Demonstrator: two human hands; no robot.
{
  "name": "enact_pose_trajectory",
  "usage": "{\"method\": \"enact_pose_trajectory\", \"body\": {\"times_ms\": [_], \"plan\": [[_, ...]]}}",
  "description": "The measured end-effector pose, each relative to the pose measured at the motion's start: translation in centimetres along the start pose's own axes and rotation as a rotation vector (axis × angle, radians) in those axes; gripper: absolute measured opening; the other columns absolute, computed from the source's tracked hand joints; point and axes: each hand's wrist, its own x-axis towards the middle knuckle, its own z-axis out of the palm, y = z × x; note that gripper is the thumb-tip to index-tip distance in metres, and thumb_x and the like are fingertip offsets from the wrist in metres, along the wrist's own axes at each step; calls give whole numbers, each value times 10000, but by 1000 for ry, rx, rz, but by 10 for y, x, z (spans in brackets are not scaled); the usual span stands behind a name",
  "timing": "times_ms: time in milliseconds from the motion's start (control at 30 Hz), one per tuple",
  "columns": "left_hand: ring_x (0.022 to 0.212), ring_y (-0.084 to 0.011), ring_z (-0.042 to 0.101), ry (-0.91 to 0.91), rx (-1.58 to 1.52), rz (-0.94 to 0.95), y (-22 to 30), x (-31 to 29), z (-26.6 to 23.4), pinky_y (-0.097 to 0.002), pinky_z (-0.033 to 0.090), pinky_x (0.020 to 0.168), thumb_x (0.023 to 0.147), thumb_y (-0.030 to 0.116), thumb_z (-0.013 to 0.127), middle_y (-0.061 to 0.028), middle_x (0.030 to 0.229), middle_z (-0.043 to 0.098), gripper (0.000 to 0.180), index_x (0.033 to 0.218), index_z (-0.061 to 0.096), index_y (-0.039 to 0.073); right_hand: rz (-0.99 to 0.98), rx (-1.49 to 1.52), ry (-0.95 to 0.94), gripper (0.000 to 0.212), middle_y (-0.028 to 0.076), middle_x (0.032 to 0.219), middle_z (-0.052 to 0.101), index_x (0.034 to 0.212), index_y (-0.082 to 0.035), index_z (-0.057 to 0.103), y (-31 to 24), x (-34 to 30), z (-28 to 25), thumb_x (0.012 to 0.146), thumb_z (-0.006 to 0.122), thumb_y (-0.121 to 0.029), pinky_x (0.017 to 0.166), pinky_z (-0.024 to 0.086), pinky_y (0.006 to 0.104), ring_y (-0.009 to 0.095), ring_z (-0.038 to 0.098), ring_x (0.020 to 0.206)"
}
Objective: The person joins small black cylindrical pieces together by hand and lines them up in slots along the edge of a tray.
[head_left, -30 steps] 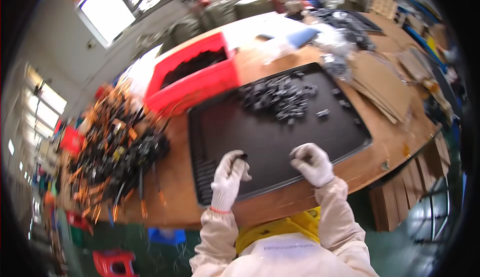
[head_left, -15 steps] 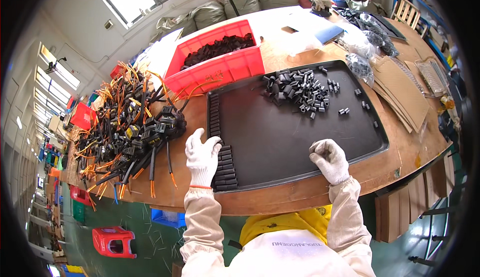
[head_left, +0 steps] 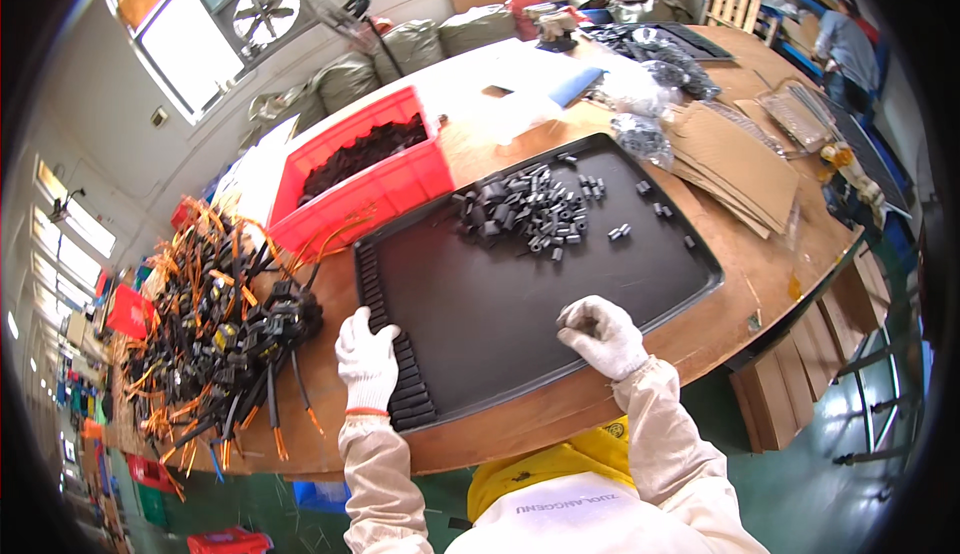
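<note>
My left hand [head_left: 367,361], in a white knit glove, rests at the left edge of a black tray [head_left: 480,339] with thumb and fingers apart. Beside and partly under it, a column of short black tube sleeves [head_left: 409,379] lies side by side along the tray's left wall. My right hand [head_left: 605,338], gloved too, hovers over the tray's near edge, thumb and fingers curled together. Whatever those fingers may hold is too small or hidden to make out. Farther back in the tray lies a loose pile of black sleeves [head_left: 525,212].
A red bin [head_left: 360,196] of black pieces stands behind the tray. Left of it is a heap of black-and-orange wire harnesses [head_left: 215,324]. Cardboard sheets [head_left: 735,169] and plastic bags [head_left: 640,94] lie at the right. A person [head_left: 848,49] is at the far right by shelving.
My view has swung to the right, so the tray and bin sit farther left in the picture. A person at the far right has come into view. Both hands stay nearly in place over the tray.
</note>
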Motion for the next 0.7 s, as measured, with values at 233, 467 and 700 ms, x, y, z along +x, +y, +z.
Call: {"method": "enact_pose_trajectory", "body": {"times_ms": [233,467,700], "plan": [[1175,-319,555,87,-333,324,75,27,-22,-459,483,957,776,165,750,-79,1244,591,363,1132,677,174,-23,-149,-10,148,58,864,695,908,-32,650,-11,-2,0,825,761,-84,744,536,286,130,649,779],[1115,-331,582,41,-463,440,153,67,-11,-448,526,896,812,186,728,-95,1230,602,387,1183,625,147,0,-218,-20,168,79,862,706,931,-30,660,-19,-3,-3,827,757,-119,750,540,299,167,679,786],[1304,-372,459,-1,-330,93,162,114,56,-490,429,1042,879,269,669,-175,1464,441,595,1426,481,128,49,-285,-76,174,91,845,715,938,-55,677,-22,0,-4,828,746,-171,766,544,333,221,698,801]]}}
